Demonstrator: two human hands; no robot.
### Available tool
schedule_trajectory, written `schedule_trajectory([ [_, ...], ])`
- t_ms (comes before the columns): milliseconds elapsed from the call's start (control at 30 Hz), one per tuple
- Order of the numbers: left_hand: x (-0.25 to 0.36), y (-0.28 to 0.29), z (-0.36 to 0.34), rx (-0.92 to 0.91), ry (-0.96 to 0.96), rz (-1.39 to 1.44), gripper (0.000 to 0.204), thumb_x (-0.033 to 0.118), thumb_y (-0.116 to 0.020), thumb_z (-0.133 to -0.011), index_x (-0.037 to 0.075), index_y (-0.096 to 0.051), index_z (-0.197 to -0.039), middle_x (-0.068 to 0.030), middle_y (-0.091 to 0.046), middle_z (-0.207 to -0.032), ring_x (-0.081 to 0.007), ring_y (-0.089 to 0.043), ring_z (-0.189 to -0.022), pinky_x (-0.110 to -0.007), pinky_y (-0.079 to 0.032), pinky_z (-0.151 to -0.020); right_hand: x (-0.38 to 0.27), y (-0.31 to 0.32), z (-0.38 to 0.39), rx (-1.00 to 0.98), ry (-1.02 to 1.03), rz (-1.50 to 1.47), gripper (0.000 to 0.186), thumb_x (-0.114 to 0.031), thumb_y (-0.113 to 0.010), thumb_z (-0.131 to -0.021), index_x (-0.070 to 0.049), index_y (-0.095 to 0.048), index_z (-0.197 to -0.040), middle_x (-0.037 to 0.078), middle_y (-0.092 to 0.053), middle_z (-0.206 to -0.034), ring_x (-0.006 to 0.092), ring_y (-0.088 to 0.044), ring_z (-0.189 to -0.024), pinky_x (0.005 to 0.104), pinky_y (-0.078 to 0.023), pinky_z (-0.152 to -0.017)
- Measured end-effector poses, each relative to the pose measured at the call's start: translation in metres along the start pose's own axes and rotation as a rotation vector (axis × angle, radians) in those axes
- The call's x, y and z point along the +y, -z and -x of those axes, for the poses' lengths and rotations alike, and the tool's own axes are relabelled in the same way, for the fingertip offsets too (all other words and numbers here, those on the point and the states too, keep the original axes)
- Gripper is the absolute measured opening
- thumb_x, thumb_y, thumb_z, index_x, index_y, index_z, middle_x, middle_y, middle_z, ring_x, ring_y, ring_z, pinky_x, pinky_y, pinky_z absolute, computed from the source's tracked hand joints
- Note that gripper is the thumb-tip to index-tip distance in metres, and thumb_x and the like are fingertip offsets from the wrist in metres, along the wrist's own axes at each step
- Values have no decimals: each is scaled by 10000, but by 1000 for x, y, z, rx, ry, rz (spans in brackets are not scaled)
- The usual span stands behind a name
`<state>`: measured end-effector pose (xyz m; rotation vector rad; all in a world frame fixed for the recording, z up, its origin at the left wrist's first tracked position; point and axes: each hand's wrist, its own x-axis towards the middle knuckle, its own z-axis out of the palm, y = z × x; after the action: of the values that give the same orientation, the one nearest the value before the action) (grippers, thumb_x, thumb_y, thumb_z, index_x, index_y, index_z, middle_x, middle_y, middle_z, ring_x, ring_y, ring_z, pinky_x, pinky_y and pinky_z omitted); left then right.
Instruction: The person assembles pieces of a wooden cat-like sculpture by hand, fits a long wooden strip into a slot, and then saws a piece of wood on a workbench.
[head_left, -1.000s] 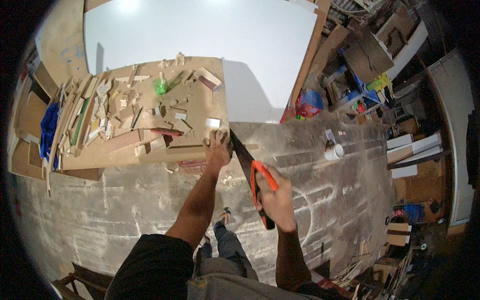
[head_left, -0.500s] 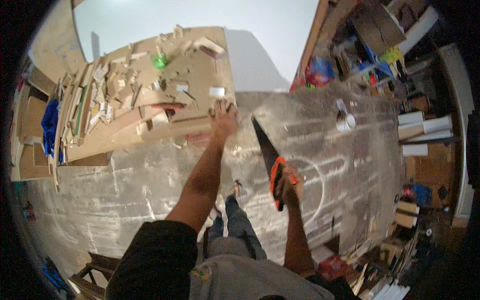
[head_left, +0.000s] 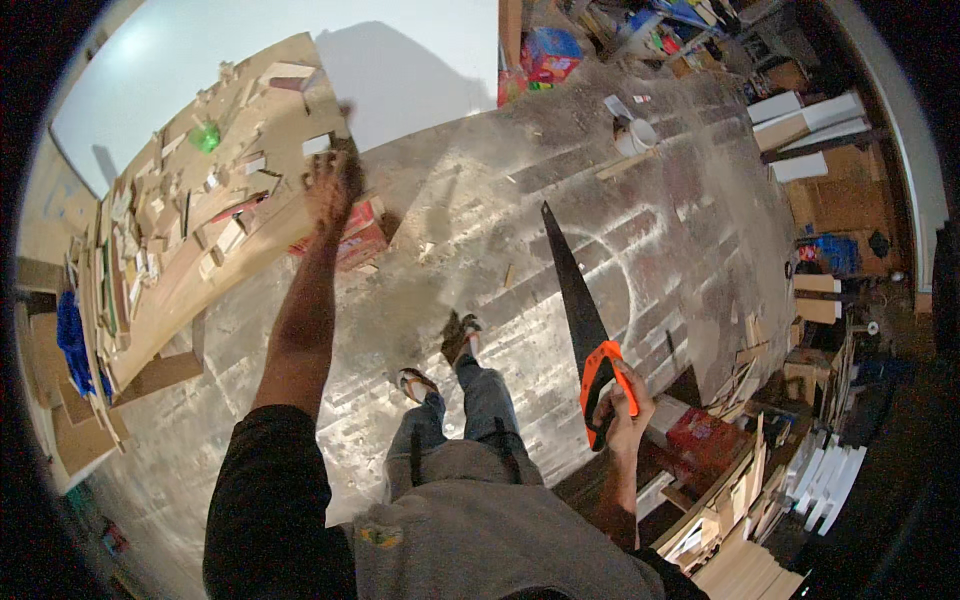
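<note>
My right hand (head_left: 626,408) grips the orange and black handle of a handsaw (head_left: 577,300), whose dark blade points away from me above the floor. My left arm reaches forward to the near right corner of a wooden workbench (head_left: 290,215). There my left hand (head_left: 329,188) lies at the edge, fingers apart, holding nothing that I can see. A small white block (head_left: 317,145) sits just beyond its fingertips. Wood offcuts (head_left: 150,215) and a green item (head_left: 205,137) are scattered over the benchtop.
A red box (head_left: 352,240) stands on the floor under the bench corner. Farther right are a white bucket (head_left: 634,137) and stacked boards (head_left: 812,125). Close on my right are another red box (head_left: 697,440) and wood strips (head_left: 715,510). A white panel (head_left: 410,90) rises behind the bench.
My view has turned right, so the bench sits farther left. The saw has moved right and nearer my body, still in my right hand. My left hand stays at the bench corner.
</note>
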<state>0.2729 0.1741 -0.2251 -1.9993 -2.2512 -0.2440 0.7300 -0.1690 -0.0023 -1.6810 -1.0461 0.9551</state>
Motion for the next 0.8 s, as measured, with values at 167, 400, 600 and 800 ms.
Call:
schedule_trajectory([
  [167, -17, -13, -47, 308, 4, -97, 478, 270, -412, -967, 248, -426, -1444, -101, -378, -1509, -355, -306, -1403, -587, -242, -1102, 46, 37, -27, 28, -4, 217, 429, -250, -588, -939, -8, -555, -1291, 59, -663, -887, 150, -601, -751, 304, -506, -678],
  [400, 80, -76, 87, 39, 23, 260, 403, 233, -409, -962, 46, -478, -1313, -212, -488, -1277, -383, -458, -1138, -505, -372, -936, 150, 25, -141, -218, 26, 338, 434, -142, -629, -868, -65, -575, -1292, 116, -665, -865, 202, -615, -653, 333, -491, -608],
  [600, 309, -287, 240, -610, -103, 455, 331, 179, -513, -888, 121, -618, -1197, -165, -642, -1076, -360, -635, -1006, -504, -518, -781, 289, -37, -278, -352, 291, 490, 393, -78, -629, -816, -89, -620, -1209, 190, -636, -731, 354, -634, -623, 434, -508, -557],
  [800, 468, -487, 280, -1059, 153, 565, 556, 374, -582, -890, 232, -446, -1410, -160, -422, -1437, -381, -526, -1181, -563, -477, -881, 454, -85, -404, -377, 854, 579, 396, -76, -667, -764, -85, -635, -1159, 156, -620, -728, 321, -639, -615, 422, -501, -523],
])
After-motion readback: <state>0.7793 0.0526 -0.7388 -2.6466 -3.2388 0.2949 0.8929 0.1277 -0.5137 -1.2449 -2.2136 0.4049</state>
